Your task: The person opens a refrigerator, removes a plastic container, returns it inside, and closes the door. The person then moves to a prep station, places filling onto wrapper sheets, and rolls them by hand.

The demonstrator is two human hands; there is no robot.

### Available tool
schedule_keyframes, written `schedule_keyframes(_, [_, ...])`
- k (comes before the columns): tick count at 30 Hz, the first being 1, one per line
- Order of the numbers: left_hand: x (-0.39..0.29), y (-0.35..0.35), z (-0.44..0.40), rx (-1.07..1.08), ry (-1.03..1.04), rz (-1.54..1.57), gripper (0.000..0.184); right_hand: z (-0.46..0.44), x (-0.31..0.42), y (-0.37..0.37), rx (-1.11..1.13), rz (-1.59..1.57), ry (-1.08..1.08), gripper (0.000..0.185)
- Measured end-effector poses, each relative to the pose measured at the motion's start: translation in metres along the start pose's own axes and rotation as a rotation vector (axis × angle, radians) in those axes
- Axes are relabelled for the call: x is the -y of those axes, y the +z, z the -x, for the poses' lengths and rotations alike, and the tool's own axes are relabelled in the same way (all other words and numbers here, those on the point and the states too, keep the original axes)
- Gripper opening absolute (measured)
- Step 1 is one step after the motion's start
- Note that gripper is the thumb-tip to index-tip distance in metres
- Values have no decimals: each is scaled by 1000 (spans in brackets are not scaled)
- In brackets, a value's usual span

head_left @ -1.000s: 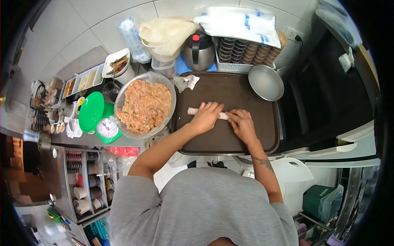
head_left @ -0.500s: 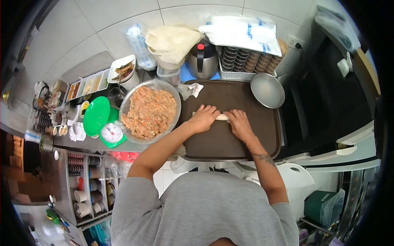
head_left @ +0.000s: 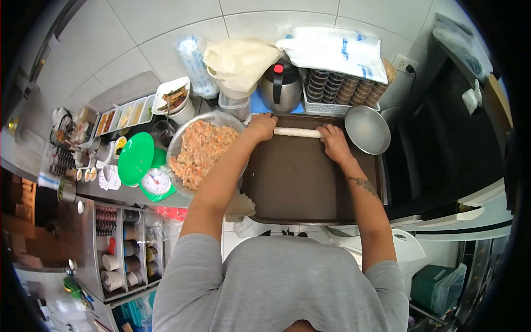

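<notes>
A long pale roll lies crosswise near the far edge of the brown tray. My left hand is closed over its left end, at the tray's far left corner. Around the right end curl the fingers of my right hand. Between the two hands the middle of the roll shows, straight and smooth. A big bowl of orange-pink minced filling stands left of the tray, partly behind my left forearm. At the tray's far right corner rests a round metal bowl.
A green kitchen scale sits left of the filling. Behind the tray are a steel jug, a white basket of stacked dark containers and a white plastic pack. A cloth hangs by the tray's near left corner.
Both hands have moved toward the far edge of the tray and farther apart, with the roll between them. Much more of the roll shows now. My left hand now covers the crumpled paper's spot.
</notes>
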State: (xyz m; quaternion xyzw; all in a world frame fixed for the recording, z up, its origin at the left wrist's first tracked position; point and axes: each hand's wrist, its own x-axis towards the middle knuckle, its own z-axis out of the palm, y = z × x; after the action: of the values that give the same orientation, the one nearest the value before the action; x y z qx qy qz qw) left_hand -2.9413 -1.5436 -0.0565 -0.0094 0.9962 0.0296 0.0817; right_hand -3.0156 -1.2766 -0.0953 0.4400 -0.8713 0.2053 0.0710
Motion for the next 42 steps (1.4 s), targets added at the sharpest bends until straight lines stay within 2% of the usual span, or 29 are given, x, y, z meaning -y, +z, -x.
schedule_keyframes(3, [3, -2, 3, -115, 71, 82, 40, -2, 6, -5, -30, 28, 11, 40])
schedule_keyframes(6, [-22, 3, 4, -270, 141, 53, 41, -3, -3, -1, -29, 5, -35, 38])
schedule_keyframes(9, [-47, 17, 6, -289, 239, 39, 41, -6, -3, 0, -7, -24, -18, 39])
schedule_keyframes(10, [-49, 21, 1, -204, 218, -43, 42, -6, -4, -1, 12, -27, -12, 39])
schedule_keyframes(16, [-44, 12, -3, -117, 161, -44, 44, -8, -12, 0, 6, -147, 30, 45])
schedule_keyframes(19, [-45, 25, 3, -254, 84, -82, 47, 0, -16, 0, -33, -253, 102, 51])
schedule_keyframes(20, [-47, 27, 10, -357, 92, -44, 56, 4, -17, 1, -39, -266, 130, 53])
schedule_keyframes(21, [-51, 24, 23, -450, 95, -51, 49, 8, -18, 3, -44, -279, 157, 55])
schedule_keyframes(23, [-59, 15, 54, -640, 100, -72, 36, 15, -13, 12, -165, -87, 134, 56])
schedule_keyframes(24, [-62, 15, 71, -611, 84, 23, 34, 17, -6, 13, -226, 7, 121, 57])
schedule_keyframes(26, [-67, 14, 109, -554, 51, 210, 31, 15, 9, 6, -194, 92, 39, 57])
schedule_keyframes(28, [-71, 14, 151, -547, 36, 360, 20, 10, 18, 6, -200, 105, -39, 54])
schedule_keyframes(32, [-72, 34, 221, -519, -137, 319, 13, -2, 8, 18, -94, 80, 12, 46])
schedule_keyframes(35, [-61, 67, 249, -599, -213, 208, 16, -7, 1, 18, -93, 70, -26, 46])
schedule_keyframes(36, [-61, 73, 254, -590, -240, 237, 24, -10, -2, 17, -71, 86, -35, 48])
schedule_keyframes(38, [-58, 82, 255, -611, -242, 270, 26, -14, -8, 16, -64, 75, -88, 56])
schedule_keyframes(42, [-81, 51, 271, -645, -218, 290, 32, -24, -16, 9, -29, 24, -126, 56])
